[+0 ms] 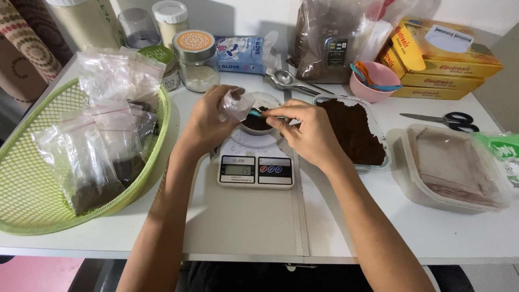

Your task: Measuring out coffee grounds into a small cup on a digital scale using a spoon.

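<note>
left hand point(208, 116): holds small clear bag point(236, 104) | right hand point(308, 132): holds blue spoon point(258, 114) just beside the bag | under both hands: kitchen scale point(255, 162) with dark powder dish point(256, 123) on desk point(243, 221)

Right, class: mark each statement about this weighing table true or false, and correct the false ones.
1. The left hand holds a small clear bag above the kitchen scale. True.
2. The right hand holds scissors. False: it holds a blue spoon; the scissors lie on the table.
3. The green basket holds filled clear bags. True.
4. The pink bowl sits on the scale. False: it stands behind the tray of brown powder.
</note>
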